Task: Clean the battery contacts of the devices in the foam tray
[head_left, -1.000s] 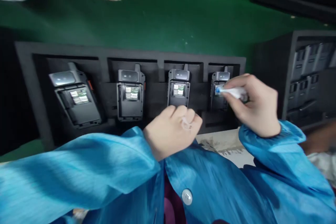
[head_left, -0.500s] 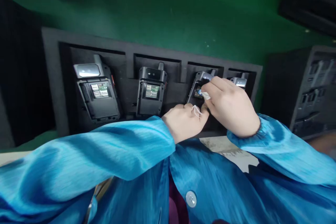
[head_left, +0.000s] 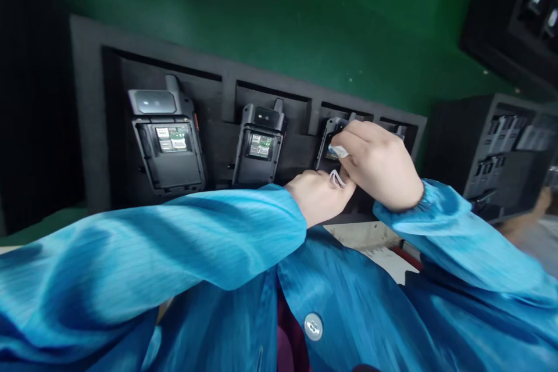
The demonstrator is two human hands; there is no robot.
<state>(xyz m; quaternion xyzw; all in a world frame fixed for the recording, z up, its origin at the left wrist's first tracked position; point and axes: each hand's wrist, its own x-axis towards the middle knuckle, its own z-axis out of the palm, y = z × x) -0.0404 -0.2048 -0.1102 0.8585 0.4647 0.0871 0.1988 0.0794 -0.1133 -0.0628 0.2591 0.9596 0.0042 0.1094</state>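
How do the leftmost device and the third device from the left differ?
The leftmost device lies mostly uncovered; the third device is partly hidden by the right hand. The leftmost device's green board shows plainly; the third device's interior is mostly blocked from view. Both sit in the black tray.

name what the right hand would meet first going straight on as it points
Most likely the third device from the left, at its open bay, with the white-and-blue piece in the right hand leading; depth is unclear, so they may be touching.
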